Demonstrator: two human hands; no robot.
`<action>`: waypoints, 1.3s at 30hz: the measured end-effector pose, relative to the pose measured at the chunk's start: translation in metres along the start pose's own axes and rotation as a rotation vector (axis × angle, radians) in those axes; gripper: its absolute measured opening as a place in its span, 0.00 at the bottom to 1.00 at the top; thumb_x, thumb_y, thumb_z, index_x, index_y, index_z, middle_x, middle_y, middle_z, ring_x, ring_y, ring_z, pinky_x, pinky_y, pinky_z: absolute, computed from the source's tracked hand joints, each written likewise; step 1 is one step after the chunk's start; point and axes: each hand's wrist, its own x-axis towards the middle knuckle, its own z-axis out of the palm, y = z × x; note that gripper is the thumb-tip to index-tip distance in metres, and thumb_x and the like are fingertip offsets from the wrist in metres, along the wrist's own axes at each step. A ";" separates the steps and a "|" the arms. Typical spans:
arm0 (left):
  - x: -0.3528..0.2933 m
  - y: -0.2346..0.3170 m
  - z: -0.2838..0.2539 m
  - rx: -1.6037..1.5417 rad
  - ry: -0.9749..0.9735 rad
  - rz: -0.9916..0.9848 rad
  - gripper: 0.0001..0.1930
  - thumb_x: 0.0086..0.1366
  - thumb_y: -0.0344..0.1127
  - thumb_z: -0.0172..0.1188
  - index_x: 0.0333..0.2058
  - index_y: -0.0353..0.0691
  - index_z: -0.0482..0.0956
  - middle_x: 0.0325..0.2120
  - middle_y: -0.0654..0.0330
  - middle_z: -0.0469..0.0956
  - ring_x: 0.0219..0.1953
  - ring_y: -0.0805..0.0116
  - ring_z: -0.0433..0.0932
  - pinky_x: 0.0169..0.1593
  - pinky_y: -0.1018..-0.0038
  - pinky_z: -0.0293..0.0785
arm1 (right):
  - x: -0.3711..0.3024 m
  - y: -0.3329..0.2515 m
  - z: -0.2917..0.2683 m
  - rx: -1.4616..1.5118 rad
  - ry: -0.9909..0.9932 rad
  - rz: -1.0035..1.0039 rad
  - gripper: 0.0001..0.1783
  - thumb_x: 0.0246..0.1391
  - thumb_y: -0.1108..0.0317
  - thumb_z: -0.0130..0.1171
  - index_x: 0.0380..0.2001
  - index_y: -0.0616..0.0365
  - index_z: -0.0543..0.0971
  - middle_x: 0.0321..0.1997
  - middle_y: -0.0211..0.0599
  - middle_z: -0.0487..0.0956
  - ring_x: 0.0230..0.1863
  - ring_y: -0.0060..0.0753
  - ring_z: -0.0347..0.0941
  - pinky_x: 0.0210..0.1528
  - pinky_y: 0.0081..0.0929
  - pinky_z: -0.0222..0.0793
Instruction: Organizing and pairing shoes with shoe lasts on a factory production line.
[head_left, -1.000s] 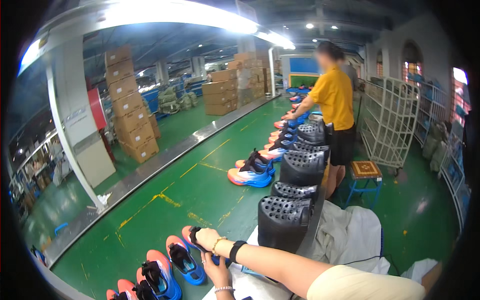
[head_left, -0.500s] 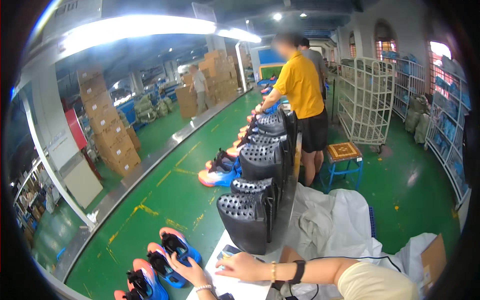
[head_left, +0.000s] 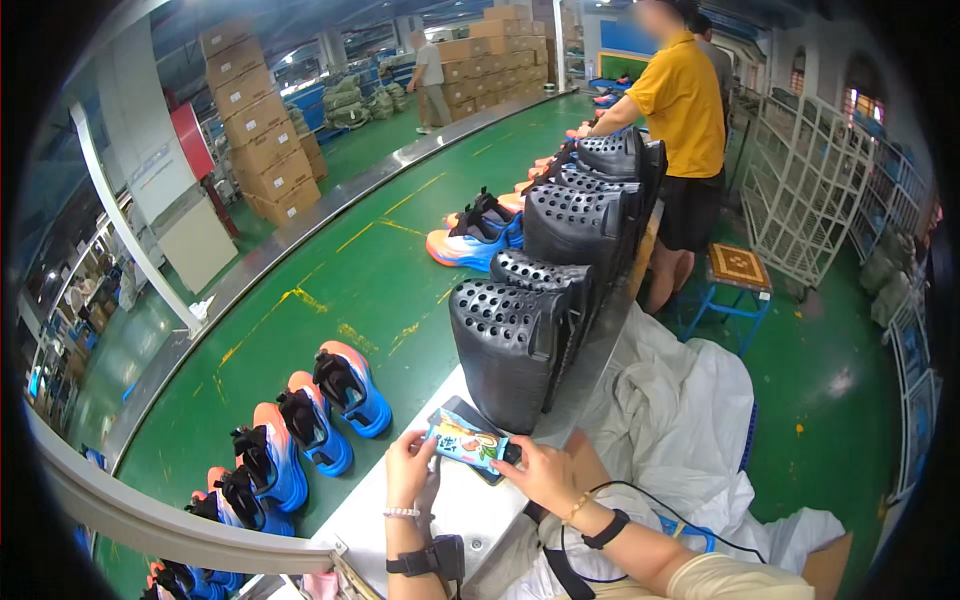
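A small blue packet [head_left: 466,440] with a colourful food picture is stretched between my two hands. My left hand [head_left: 408,470] pinches its left end, and the fingers of my right hand [head_left: 542,474] grip the right end. Partly hidden beneath the packet, a dark flat object like a phone [head_left: 459,408] lies on the white tabletop [head_left: 410,520]. Just beyond it stands a row of black, upright, perforated shoe-shaped forms [head_left: 505,350].
Orange-and-blue sneakers [head_left: 352,390] line the green conveyor belt [head_left: 250,385] to my left. Pale sheeting [head_left: 670,400] is heaped on the right, beside a blue-legged stool [head_left: 738,268]. A person in a yellow shirt [head_left: 683,105] stands farther along the line. A curved pale rail [head_left: 190,525] crosses the lower left.
My hands have come together around the packet and lifted it; my left hand has left the sneakers' side. The view has shifted, placing the forms and sneakers higher in it.
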 end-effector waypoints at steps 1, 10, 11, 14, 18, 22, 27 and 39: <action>-0.002 0.000 -0.001 -0.110 -0.046 0.008 0.11 0.62 0.31 0.62 0.41 0.32 0.79 0.28 0.59 0.80 0.24 0.76 0.76 0.23 0.78 0.73 | -0.002 0.000 0.000 -0.010 0.020 -0.030 0.20 0.52 0.49 0.65 0.39 0.53 0.78 0.12 0.29 0.72 0.14 0.34 0.72 0.17 0.33 0.63; -0.016 0.018 -0.006 -0.919 -0.416 -0.197 0.16 0.59 0.19 0.59 0.47 0.34 0.73 0.39 0.53 0.79 0.35 0.61 0.82 0.36 0.66 0.82 | -0.007 0.016 0.004 0.097 0.007 -0.016 0.14 0.52 0.58 0.67 0.35 0.54 0.78 0.14 0.30 0.73 0.15 0.33 0.72 0.17 0.30 0.61; -0.016 0.018 -0.005 -0.922 -0.418 -0.198 0.16 0.59 0.19 0.59 0.47 0.34 0.73 0.39 0.53 0.79 0.35 0.61 0.82 0.36 0.66 0.82 | -0.007 0.018 0.005 0.094 0.006 -0.015 0.14 0.52 0.58 0.67 0.35 0.54 0.78 0.14 0.30 0.73 0.15 0.33 0.72 0.17 0.30 0.61; -0.016 0.018 -0.003 -0.851 -0.437 -0.213 0.17 0.61 0.18 0.56 0.49 0.33 0.71 0.40 0.50 0.80 0.35 0.59 0.83 0.40 0.61 0.84 | -0.007 0.023 0.006 0.185 0.012 0.019 0.14 0.53 0.59 0.66 0.35 0.56 0.78 0.15 0.32 0.74 0.16 0.33 0.73 0.19 0.29 0.62; -0.010 0.008 0.002 -0.883 -0.460 -0.232 0.18 0.60 0.17 0.56 0.50 0.34 0.72 0.40 0.50 0.80 0.36 0.59 0.83 0.41 0.60 0.84 | -0.004 0.017 0.002 0.258 0.018 0.074 0.13 0.54 0.60 0.66 0.34 0.58 0.77 0.15 0.32 0.75 0.16 0.32 0.73 0.20 0.29 0.63; -0.009 0.005 0.008 -0.919 -0.454 -0.203 0.17 0.60 0.16 0.56 0.48 0.34 0.72 0.39 0.50 0.80 0.36 0.59 0.83 0.41 0.60 0.84 | -0.001 0.025 0.003 0.298 0.001 0.084 0.13 0.54 0.62 0.66 0.32 0.60 0.76 0.15 0.33 0.74 0.16 0.29 0.72 0.20 0.27 0.62; -0.008 0.016 0.006 -0.919 -0.458 -0.225 0.16 0.59 0.16 0.56 0.47 0.34 0.73 0.39 0.50 0.80 0.36 0.58 0.83 0.41 0.61 0.84 | 0.008 0.028 -0.006 0.402 -0.121 0.091 0.14 0.54 0.64 0.66 0.29 0.62 0.74 0.15 0.34 0.72 0.16 0.24 0.67 0.20 0.25 0.60; -0.071 0.166 -0.034 -0.601 -0.633 0.730 0.10 0.56 0.25 0.63 0.37 0.33 0.78 0.37 0.45 0.81 0.36 0.54 0.81 0.44 0.62 0.79 | 0.016 -0.034 -0.140 0.457 0.138 -0.377 0.11 0.44 0.73 0.70 0.32 0.64 0.79 0.23 0.36 0.79 0.22 0.32 0.75 0.25 0.25 0.68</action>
